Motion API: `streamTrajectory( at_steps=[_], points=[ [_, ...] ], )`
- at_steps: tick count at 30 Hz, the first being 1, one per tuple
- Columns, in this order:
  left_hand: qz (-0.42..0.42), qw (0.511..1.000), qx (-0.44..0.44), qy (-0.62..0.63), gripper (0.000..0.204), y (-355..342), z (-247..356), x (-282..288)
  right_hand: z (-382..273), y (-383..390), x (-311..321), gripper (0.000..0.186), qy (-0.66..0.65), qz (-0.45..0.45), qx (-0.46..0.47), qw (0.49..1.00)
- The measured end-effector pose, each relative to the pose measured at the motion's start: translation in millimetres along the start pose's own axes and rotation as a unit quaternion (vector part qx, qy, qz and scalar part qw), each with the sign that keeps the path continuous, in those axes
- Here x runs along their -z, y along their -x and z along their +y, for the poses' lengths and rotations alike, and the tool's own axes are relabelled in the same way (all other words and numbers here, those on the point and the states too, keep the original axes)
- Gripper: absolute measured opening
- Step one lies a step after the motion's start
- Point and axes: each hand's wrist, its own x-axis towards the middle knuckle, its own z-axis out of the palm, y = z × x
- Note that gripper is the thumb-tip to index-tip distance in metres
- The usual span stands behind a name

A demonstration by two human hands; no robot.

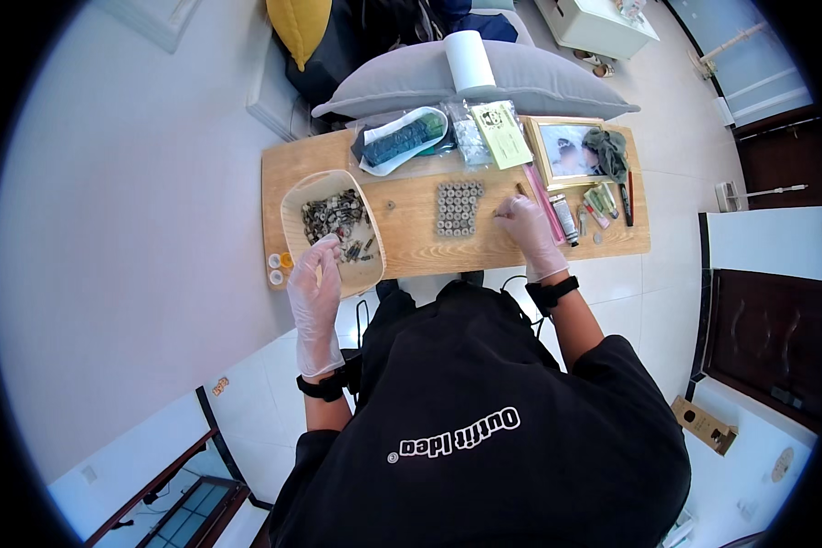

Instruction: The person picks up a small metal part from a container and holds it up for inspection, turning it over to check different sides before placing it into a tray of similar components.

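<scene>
Left of centre, we are holding our gloved left hand (314,290) over a cream basket (363,274) of small dark parts (331,212), its fingers bending inward; right of centre, our right hand (528,228) is curling its fingers over the wooden table (420,254). Whether either is grasping anything, we cannot tell. Rows of round grey pieces (458,209) are sitting near the frame's centre.

A head-worn fisheye looks steeply down at the nearby table (411,245)
</scene>
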Motion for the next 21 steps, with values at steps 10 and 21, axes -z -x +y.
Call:
streamTrajectory(
  at_steps=[10,21],
  points=[
    [-0.005,0.999,-0.025,-0.042,0.015,-4,2,1,-11,6,2,0.018,-0.014,0.002,-0.044,0.999],
    [-0.002,0.999,-0.042,-0.028,0.015,-4,-6,-1,-1,-4,-22,0.020,-0.047,0.070,-0.054,0.995]
  ],
)
